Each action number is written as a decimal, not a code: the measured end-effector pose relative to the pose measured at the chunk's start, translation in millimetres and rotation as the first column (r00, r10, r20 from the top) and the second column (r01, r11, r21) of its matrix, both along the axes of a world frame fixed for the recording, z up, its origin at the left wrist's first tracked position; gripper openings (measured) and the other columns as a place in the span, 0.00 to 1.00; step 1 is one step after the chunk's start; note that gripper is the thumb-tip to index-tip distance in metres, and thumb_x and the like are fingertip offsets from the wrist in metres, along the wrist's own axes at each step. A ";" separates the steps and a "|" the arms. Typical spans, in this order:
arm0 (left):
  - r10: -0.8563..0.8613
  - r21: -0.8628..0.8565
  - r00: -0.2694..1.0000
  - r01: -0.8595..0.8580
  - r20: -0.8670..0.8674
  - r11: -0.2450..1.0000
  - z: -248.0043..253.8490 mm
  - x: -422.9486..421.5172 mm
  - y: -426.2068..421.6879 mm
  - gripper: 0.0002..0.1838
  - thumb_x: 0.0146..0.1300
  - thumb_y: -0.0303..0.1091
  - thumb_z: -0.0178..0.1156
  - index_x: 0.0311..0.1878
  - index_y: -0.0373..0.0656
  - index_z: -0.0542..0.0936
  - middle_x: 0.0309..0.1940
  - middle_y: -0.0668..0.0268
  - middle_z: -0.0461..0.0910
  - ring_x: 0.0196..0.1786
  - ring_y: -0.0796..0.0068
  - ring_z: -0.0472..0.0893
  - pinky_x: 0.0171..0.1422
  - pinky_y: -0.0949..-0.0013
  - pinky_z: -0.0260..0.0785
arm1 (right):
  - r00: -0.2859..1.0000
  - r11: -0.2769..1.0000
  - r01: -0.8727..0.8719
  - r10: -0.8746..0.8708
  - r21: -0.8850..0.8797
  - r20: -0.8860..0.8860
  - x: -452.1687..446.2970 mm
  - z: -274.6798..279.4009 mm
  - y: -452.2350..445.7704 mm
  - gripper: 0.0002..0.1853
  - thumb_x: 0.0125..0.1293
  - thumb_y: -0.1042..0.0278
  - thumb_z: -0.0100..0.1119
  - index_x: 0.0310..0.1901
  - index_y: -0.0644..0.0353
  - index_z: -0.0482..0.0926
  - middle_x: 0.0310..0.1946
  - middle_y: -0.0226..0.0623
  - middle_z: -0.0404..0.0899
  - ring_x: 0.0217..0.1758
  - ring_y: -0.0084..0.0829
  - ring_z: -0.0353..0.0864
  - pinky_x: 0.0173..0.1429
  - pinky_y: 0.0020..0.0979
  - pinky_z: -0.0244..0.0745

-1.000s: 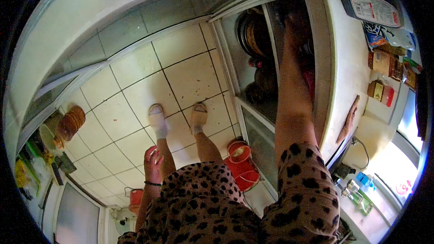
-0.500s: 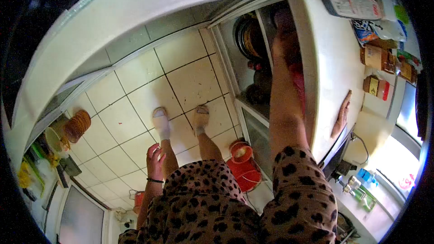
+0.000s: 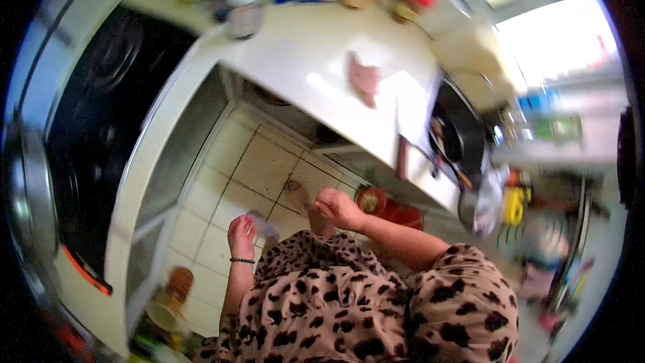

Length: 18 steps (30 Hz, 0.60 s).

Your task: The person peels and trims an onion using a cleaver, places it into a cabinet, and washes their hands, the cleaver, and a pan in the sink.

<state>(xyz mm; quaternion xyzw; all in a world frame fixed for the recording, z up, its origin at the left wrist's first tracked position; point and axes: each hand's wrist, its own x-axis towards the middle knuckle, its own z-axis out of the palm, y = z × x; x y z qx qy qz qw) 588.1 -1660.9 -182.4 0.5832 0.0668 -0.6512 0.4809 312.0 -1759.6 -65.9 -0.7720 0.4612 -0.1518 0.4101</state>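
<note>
Withdrawn from the cupboard, the right hand now hangs loosely curled; I cannot tell whether it holds anything. The left hand looks relaxed and released, much as before. Just past the right hand, on the floor, stands the red bucket: probably plastic, light, fairly stiff, best lifted by its rim.

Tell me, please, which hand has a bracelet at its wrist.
The left hand: a dark bracelet circles its wrist, while the right hand shows none.
</note>
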 end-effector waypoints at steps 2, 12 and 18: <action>-0.167 -0.205 0.986 0.163 -0.001 0.965 22.2 -18.4 -27.4 0.10 0.66 0.37 0.56 0.44 0.43 0.74 0.44 0.62 0.78 0.48 0.69 0.77 0.54 0.67 0.70 | 0.969 0.969 0.241 -0.238 -0.046 0.071 -40.6 51.4 15.5 0.14 0.65 0.71 0.54 0.23 0.66 0.67 0.21 0.40 0.69 0.26 0.34 0.70 0.31 0.36 0.67; -0.810 -0.634 0.572 0.580 -0.129 0.511 231.4 -294.4 -164.0 0.16 0.73 0.42 0.44 0.51 0.38 0.72 0.52 0.61 0.74 0.54 0.70 0.74 0.59 0.65 0.68 | 0.035 0.295 0.855 -0.854 0.428 0.519 -295.6 124.7 43.8 0.16 0.72 0.59 0.46 0.26 0.56 0.69 0.21 0.24 0.67 0.22 0.17 0.62 0.27 0.21 0.58; -0.896 -0.396 0.390 0.803 -0.215 0.445 206.3 -542.3 -223.7 0.26 0.70 0.50 0.48 0.63 0.43 0.67 0.60 0.62 0.68 0.62 0.65 0.66 0.70 0.58 0.57 | -0.885 0.174 0.275 -0.338 0.946 0.319 -532.3 73.3 -60.8 0.06 0.69 0.66 0.46 0.36 0.56 0.70 0.26 0.35 0.72 0.26 0.29 0.73 0.29 0.32 0.73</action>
